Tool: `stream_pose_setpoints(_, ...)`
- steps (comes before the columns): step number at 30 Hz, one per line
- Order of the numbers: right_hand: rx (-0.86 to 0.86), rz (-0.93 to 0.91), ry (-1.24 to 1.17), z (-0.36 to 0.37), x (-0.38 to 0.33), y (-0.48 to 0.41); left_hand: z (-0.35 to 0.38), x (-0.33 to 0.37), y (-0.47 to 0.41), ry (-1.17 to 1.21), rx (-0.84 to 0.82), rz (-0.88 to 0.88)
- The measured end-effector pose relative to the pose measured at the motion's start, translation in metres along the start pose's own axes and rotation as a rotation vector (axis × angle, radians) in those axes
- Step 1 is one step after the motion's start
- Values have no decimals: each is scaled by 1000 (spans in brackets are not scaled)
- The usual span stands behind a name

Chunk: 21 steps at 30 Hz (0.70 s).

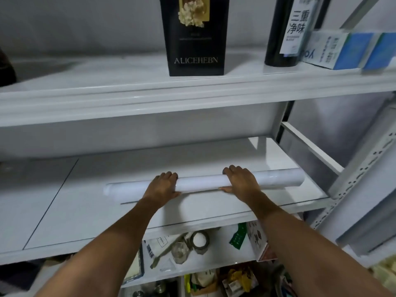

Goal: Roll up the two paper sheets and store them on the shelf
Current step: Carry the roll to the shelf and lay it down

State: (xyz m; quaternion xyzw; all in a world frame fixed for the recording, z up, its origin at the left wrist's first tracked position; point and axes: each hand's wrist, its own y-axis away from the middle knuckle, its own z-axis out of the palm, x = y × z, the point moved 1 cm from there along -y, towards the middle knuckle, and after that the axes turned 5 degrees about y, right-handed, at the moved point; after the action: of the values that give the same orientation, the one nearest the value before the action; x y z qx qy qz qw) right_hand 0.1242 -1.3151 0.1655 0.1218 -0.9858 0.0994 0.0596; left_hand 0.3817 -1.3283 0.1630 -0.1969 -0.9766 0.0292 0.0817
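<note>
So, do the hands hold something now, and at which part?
Both hold the paper roll: left hand left of its middle, right hand right of it, each curled over the top.

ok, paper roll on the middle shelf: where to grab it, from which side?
Around its middle, left hand and right hand spaced apart, from the open front, curling over the top. The paper roll lies sideways across the shelf, long and thin, so an end grip may let it sag.
</note>
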Motion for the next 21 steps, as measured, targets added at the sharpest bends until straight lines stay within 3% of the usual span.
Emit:
stream_pose_setpoints(12, 34, 8, 65, 68, 47, -44, 47, 24, -64, -137, 62, -37)
stream_pose_setpoints(21, 144, 25, 89, 72, 52, -52, 54, 25, -59, -281, 112, -23)
